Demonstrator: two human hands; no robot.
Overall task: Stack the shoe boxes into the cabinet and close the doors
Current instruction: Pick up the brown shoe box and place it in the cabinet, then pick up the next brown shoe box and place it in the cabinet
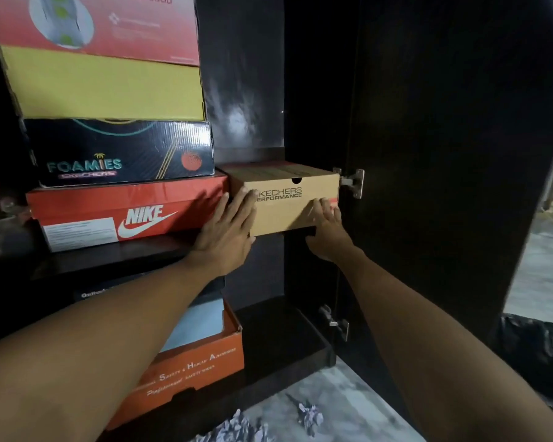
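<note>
A tan Skechers Performance box (pixel 284 199) sits on the middle shelf of the dark cabinet (pixel 246 90), right of an orange Nike box (pixel 125 212). My left hand (pixel 227 231) lies flat with straight fingers against the tan box's left front corner. My right hand (pixel 328 228) presses its fingers on the lower right of that front face. Above the Nike box are stacked a black Foamies box (pixel 122 154), a yellow box (pixel 106 87) and a red box (pixel 103 23).
The right cabinet door (pixel 444 154) stands open, hinges (pixel 353 181) visible. An orange safety-shoe box (pixel 192 365) lies on the bottom shelf under my left forearm. Marbled floor (pixel 332 409) lies below. A black bag (pixel 537 349) sits at the right.
</note>
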